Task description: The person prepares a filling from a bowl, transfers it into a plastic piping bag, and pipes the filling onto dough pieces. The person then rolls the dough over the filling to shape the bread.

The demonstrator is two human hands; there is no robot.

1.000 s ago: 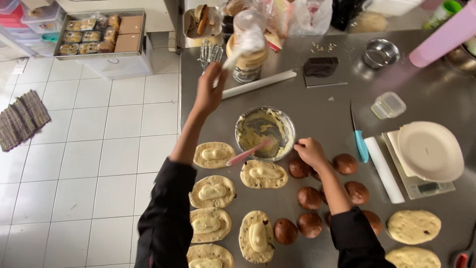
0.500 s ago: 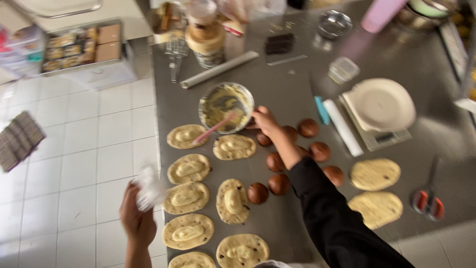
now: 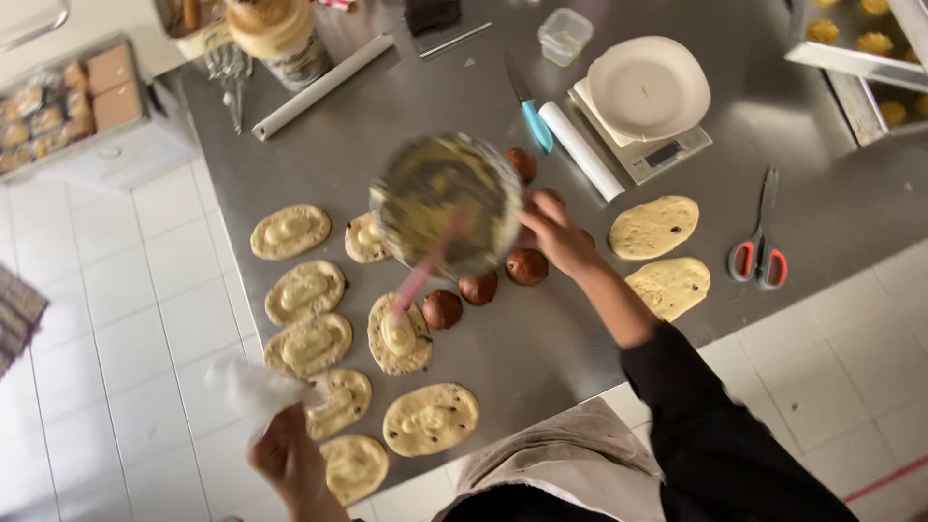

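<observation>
With the right hand (image 3: 556,232), grips the far rim of the metal bowl (image 3: 447,205), fingers clamped tight on it. Holds the bowl up off the bench (image 3: 406,106) now, tipped and blurry, not sitting flat like half a second ago. Carries a pink spatula (image 3: 430,266) along in it, sticking out low over one flat dough piece (image 3: 398,333) with a blob of yellow filling on top. Means a bowl on the move above the dough, with the filling inside now close over the near pieces. With the left hand (image 3: 290,464), squeezes a crumpled white paper (image 3: 253,389), fingers closed round it, low at the near edge of the bench, much as before. Shows more flat dough pieces (image 3: 307,290) in rows on the left side, most with filling on them, and two plain ones (image 3: 655,227) on the right. Shows brown balls (image 3: 527,266) lying just beside and partly under the bowl. Farther back, shows a white plate (image 3: 648,87) on a scale, a white roll (image 3: 580,150), a knife with a blue handle (image 3: 536,124), a small clear tub (image 3: 565,34) and scissors (image 3: 759,256) with orange handles. Looks like grey shiny metal all over the bench. Has a white tiled floor (image 3: 97,319) on the left and a tray of small yellow bakes (image 3: 860,39) at the top right.
</observation>
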